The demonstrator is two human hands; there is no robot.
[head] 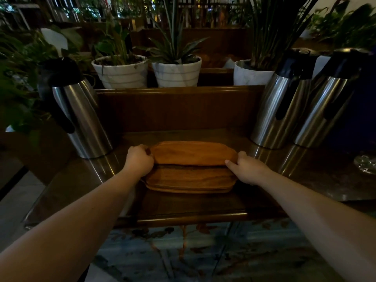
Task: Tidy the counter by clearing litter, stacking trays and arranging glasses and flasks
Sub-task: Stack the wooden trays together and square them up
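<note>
A wooden tray [193, 152] is tilted up over a second wooden tray [189, 180] that lies flat on the dark counter [193, 206]. My left hand [138, 159] grips the upper tray's left end. My right hand [247, 169] grips its right end, with the index finger along the front edge. One steel flask [81, 117] with a black top stands at the left. Two more steel flasks [282, 106] [323, 110] stand side by side at the right.
A raised wooden ledge [179, 90] runs behind the trays, with three white plant pots [122, 72] [177, 71] [250, 74] on it. A glass object [366, 163] sits at the far right edge. Patterned floor tiles [183, 253] lie below the counter's front edge.
</note>
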